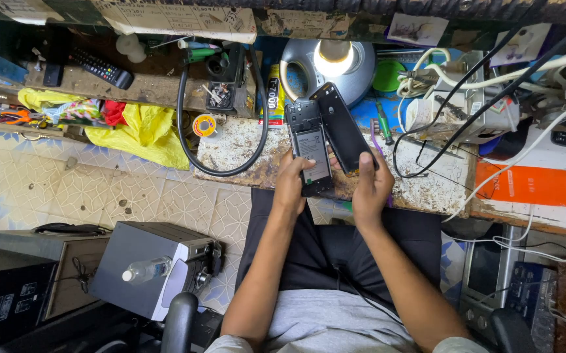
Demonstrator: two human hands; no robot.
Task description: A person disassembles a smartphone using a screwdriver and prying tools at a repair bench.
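**Phone and back cover held over the worn tabletop**

Phone (310, 149), its back open and battery showing, sits clamped in the left hand (291, 184) above the stained tabletop (243, 147). Just beside it, touching at the top, the black back cover (341, 127) is gripped at its lower end by the right hand (371, 183). A lit lamp (332, 59) glows behind.

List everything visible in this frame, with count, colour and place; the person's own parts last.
opened phone: 1, black, in left hand over bench
back cover: 1, black, in right hand
lamp: 1, lit, behind phone
remote control: 1, black, back shelf left
solder reel: 1, yellow, bench
yellow cloth: 1, left of bench
water bottle: 1, clear, on grey speaker box
orange sheet: 1, right
left hand: 1
right hand: 1
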